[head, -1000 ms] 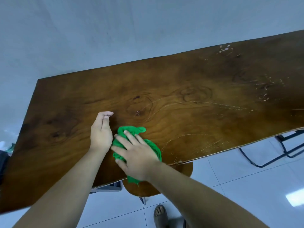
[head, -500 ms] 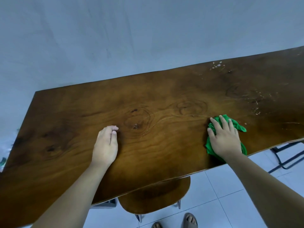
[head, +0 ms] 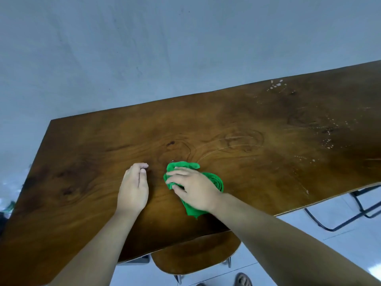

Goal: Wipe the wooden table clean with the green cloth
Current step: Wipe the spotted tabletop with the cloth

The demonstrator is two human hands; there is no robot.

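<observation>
While the green cloth [head: 214, 180] sits bunched on the wooden table [head: 237, 120] just below frame center, right hand [head: 194, 187] lies on top of it, fingers spread and curled down into the fabric, pinning it flat to the wood; reads as a pressing hold for scrubbing, not a lift. Cloth's tail pokes out under the wrist toward the near edge. Left hand [head: 133, 186] is just beside it at lower center-left, apart from the cloth, palm down on bare wood, fingers together and lightly curled, gripping nothing; likely a brace so body weight can go into the wiping arm. Faint curved streaks arc rightward from the cloth, probably wet wipe tracks. White specks [head: 276, 85] at upper right near the far edge, plus another scatter [head: 326, 142] at right, are well apart from the cloth, so my guess is that side isn't done. Chair seat [head: 195, 254] is tucked under the near edge at bottom center, metal frame [head: 362, 211] at lower right on the tiled floor.
</observation>
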